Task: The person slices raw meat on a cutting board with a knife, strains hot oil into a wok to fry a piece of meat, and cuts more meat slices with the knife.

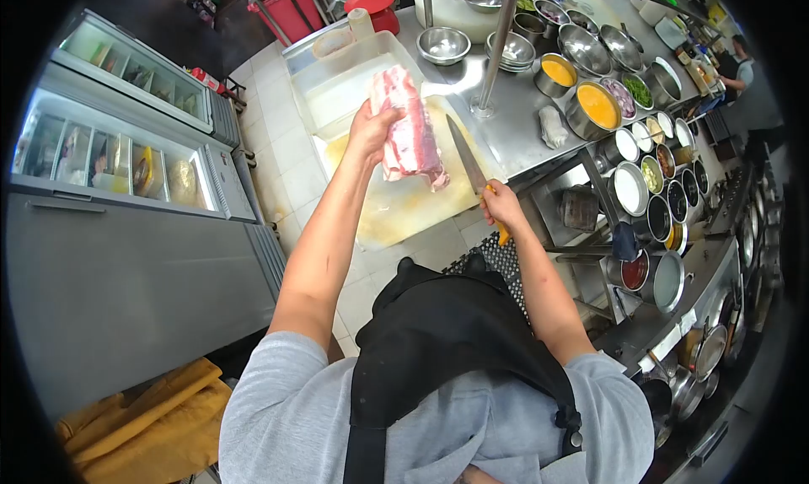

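Note:
A slab of raw meat, pink with white fat, is held up in my left hand, whose thumb lies over its near side. Below the meat is a stained, pale cutting board. My right hand is closed around the yellow handle of a long knife. The blade points up and away, over the board's right part. Behind the board stands a translucent plastic tub.
Metal bowls, pots of orange liquid and a steel post stand on the counter to the right. Open chilled drawers are at left. A co-worker stands at the far right. A red bin is behind.

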Tool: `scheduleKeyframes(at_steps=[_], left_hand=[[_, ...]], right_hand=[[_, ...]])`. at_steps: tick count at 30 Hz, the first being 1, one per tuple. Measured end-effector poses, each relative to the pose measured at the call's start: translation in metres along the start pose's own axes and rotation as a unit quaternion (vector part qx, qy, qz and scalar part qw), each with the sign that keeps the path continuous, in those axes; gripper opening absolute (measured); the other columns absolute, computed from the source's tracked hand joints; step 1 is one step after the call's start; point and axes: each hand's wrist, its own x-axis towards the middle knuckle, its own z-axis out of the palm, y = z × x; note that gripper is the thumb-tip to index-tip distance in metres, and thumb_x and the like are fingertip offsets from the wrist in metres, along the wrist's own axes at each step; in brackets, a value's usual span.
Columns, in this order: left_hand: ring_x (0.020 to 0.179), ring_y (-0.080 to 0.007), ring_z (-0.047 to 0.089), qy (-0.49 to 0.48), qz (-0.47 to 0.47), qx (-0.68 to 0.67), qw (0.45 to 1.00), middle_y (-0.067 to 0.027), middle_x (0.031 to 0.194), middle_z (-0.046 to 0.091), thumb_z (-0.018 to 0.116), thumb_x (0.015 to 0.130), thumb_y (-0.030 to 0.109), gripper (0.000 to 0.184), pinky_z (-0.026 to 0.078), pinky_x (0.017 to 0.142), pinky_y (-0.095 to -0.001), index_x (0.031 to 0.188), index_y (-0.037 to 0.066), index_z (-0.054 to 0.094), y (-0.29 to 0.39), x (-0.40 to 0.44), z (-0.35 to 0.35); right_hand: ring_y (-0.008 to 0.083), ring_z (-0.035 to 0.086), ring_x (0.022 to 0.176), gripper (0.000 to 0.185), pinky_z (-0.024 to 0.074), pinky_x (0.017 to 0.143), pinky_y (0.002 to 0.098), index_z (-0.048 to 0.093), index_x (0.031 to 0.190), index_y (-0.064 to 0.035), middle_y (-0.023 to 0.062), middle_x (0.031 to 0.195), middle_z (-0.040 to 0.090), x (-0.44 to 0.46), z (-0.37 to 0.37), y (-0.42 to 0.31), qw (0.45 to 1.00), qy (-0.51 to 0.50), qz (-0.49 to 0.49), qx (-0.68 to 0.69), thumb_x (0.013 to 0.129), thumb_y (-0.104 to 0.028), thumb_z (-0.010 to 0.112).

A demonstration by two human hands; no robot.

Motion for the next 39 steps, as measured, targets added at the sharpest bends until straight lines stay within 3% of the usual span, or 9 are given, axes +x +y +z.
scheduleKeyframes(at_steps=[2,6,13,15,19,21,23,28,39], left_hand=[[0.095,-0.0235,0.069,0.006,-0.006,0.007,1.000,-0.0141,0.115,0.067,0.071,0.082,-0.003,0.051,0.059,0.088,-0.0384,0.129,-0.003,0.053,0.004,0.007,0.024],[0.097,-0.0240,0.068,0.033,0.002,-0.009,0.999,-0.0151,0.115,0.066,0.071,0.084,-0.002,0.049,0.058,0.088,-0.0391,0.128,-0.004,0.051,0.003,0.003,0.049],[0.108,-0.0225,0.067,0.111,0.056,-0.072,0.990,-0.0140,0.126,0.067,0.067,0.089,0.003,0.047,0.055,0.095,-0.0372,0.133,-0.003,0.053,-0.088,-0.050,-0.044],[0.110,-0.0255,0.067,0.211,-0.018,0.254,0.944,-0.0181,0.127,0.067,0.069,0.089,0.010,0.047,0.054,0.094,-0.0358,0.132,-0.004,0.054,-0.110,-0.074,-0.069],[0.112,-0.0323,0.066,0.275,-0.114,0.431,0.852,-0.0233,0.126,0.066,0.072,0.088,0.017,0.048,0.052,0.097,-0.0385,0.128,-0.005,0.057,-0.114,-0.088,-0.094],[0.115,-0.0396,0.062,0.314,0.079,0.540,0.777,-0.0269,0.124,0.064,0.073,0.086,0.020,0.047,0.048,0.101,-0.0431,0.124,-0.006,0.060,-0.114,-0.085,-0.086],[0.117,-0.0415,0.059,0.311,0.131,0.541,0.771,-0.0249,0.122,0.064,0.074,0.085,0.021,0.047,0.045,0.104,-0.0475,0.124,-0.003,0.062,-0.114,-0.073,-0.070],[0.132,-0.0388,0.049,0.096,0.222,0.620,0.747,-0.0221,0.135,0.057,0.074,0.085,0.033,0.055,0.032,0.113,-0.0583,0.133,0.010,0.062,-0.120,-0.038,-0.027],[0.142,-0.0371,0.040,0.013,0.166,0.684,0.710,-0.0207,0.144,0.050,0.070,0.082,0.040,0.056,0.024,0.117,-0.0630,0.135,0.021,0.062,-0.128,0.002,-0.013]], right_hand=[[0.0137,0.055,0.051,0.022,0.0461,0.042,0.0322,0.059,0.112,-0.0028,0.0055,0.074,0.060,-0.001,-0.010,0.007,1.000,0.012,0.005,0.021,0.101,-0.020,0.052],[0.0126,0.053,0.049,0.024,0.0449,0.041,0.0310,0.059,0.110,-0.0040,0.0037,0.070,0.058,-0.012,-0.032,0.010,0.998,0.026,-0.031,0.039,0.103,-0.027,0.054],[0.0151,0.061,0.048,0.023,0.0513,0.042,0.0332,0.059,0.105,-0.0027,0.0058,0.066,0.062,-0.014,-0.061,0.015,0.988,0.085,-0.119,-0.048,0.103,-0.025,0.058],[0.0247,0.067,0.048,0.026,0.0539,0.047,0.0394,0.059,0.109,0.0000,0.0133,0.063,0.065,-0.016,-0.065,0.014,0.985,0.082,-0.128,-0.084,0.100,-0.025,0.058],[0.0412,0.070,0.064,0.025,0.0556,0.061,0.0495,0.060,0.109,0.0002,0.0245,0.070,0.067,-0.024,-0.056,-0.003,0.964,0.065,-0.192,-0.175,0.099,-0.023,0.059],[0.0478,0.068,0.078,0.023,0.0543,0.070,0.0544,0.058,0.108,0.0012,0.0297,0.076,0.066,-0.029,-0.046,-0.018,0.930,0.085,-0.256,-0.250,0.098,-0.020,0.058],[0.0483,0.068,0.085,0.022,0.0539,0.075,0.0562,0.057,0.107,0.0012,0.0305,0.083,0.068,-0.029,-0.031,-0.037,0.902,0.073,-0.262,-0.334,0.098,-0.019,0.055],[0.0467,0.070,0.100,0.030,0.0558,0.087,0.0532,0.052,0.123,0.0011,0.0297,0.112,0.067,-0.033,0.009,-0.097,0.868,0.020,-0.144,-0.475,0.100,-0.014,0.040],[0.0438,0.071,0.100,0.026,0.0572,0.086,0.0507,0.053,0.117,0.0043,0.0303,0.110,0.069,-0.035,0.024,-0.121,0.852,0.004,-0.097,-0.515,0.098,-0.011,0.044]])
